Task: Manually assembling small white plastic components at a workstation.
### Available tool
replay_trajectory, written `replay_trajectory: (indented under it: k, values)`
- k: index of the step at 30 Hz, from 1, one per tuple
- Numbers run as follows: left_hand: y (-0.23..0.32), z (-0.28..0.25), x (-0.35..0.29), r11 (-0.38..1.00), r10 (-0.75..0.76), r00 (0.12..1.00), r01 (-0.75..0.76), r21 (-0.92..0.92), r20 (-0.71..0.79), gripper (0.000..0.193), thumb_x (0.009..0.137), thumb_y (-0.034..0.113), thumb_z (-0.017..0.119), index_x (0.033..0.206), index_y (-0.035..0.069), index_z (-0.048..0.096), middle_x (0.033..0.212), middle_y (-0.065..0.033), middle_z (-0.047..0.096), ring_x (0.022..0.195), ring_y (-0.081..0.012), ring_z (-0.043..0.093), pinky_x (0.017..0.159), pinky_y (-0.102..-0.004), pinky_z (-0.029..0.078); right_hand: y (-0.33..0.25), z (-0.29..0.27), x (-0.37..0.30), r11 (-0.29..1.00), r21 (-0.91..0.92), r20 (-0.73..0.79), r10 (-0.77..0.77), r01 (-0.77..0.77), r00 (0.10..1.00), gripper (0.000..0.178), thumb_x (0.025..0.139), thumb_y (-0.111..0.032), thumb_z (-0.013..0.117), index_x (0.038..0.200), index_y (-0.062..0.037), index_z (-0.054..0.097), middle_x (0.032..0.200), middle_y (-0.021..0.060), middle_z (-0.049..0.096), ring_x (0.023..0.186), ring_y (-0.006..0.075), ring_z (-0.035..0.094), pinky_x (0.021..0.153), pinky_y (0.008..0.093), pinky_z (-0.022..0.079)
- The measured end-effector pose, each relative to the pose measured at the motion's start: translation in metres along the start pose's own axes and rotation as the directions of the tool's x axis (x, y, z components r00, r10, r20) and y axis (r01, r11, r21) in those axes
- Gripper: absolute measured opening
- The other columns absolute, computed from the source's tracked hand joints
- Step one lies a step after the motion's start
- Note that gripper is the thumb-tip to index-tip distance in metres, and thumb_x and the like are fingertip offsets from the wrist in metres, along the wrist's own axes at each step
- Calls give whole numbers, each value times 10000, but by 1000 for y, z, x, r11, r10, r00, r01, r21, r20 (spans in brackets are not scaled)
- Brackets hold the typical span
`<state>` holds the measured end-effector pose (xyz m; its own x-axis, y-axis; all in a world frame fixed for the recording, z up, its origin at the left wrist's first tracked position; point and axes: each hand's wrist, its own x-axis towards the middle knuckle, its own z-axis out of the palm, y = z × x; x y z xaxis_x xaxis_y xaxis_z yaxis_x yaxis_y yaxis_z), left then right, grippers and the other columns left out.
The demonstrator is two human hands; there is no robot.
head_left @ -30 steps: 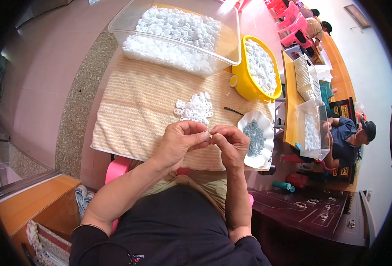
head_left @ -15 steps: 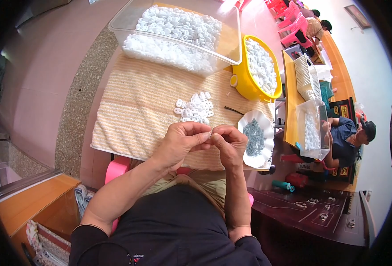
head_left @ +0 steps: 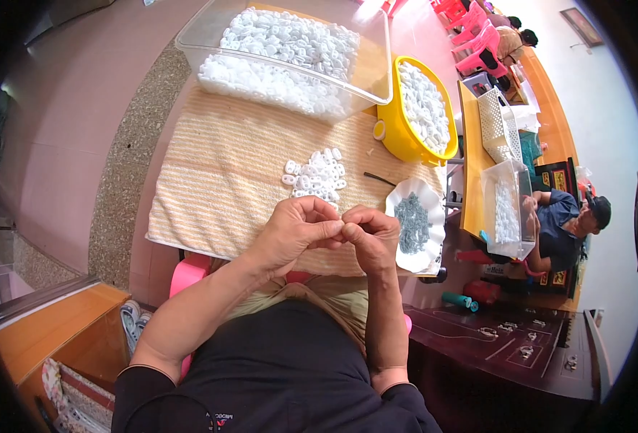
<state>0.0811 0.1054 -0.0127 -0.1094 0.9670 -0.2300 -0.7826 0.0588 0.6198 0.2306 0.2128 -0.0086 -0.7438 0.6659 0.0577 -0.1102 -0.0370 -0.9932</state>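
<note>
My left hand (head_left: 295, 232) and my right hand (head_left: 374, 238) meet above the near side of the towel-covered table, their fingertips pinched together. Whatever they hold is too small and too covered by the fingers to make out. Just beyond the fingertips lies a loose pile of small white plastic pieces (head_left: 317, 175), oval with holes. Beside my right hand stands a white dish with a wavy rim (head_left: 434, 242), holding many tiny grey-blue parts (head_left: 411, 224). A thin dark stick-like tool (head_left: 379, 178) lies on the towel near the dish.
A striped towel (head_left: 218, 166) covers the table. At the back are a large clear bin (head_left: 368, 92) and a yellow tub (head_left: 397, 141), both filled with white pieces. To the right, a person in a dark cap (head_left: 560, 224) works beside another clear bin (head_left: 524, 249).
Both hands stay in nearly the same place, with only slight finger movement. A small pale bit that showed between the fingertips is now mostly covered.
</note>
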Motion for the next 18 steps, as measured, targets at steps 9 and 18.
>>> replay_trajectory:
  k: [9,18]
  values:
    - [0,0,0,1000,10,1000,-10,-24,-16,133,864,61,681,955,8,601,888,-74,655,773,-142,657,707,-252,570,-5,1,-3,995,-75,-55,66,-70,996,78,826,80,625,901,66,642,880,82,644,780,143,631,706,256,534]
    - [-1,0,2,998,-28,995,22,-62,-100,154,865,34,669,1010,-5,635,928,-83,669,804,-136,664,737,-250,577,4,-1,-4,990,-116,-146,65,-82,987,82,894,-19,620,951,36,641,903,69,648,746,120,613,677,238,520]
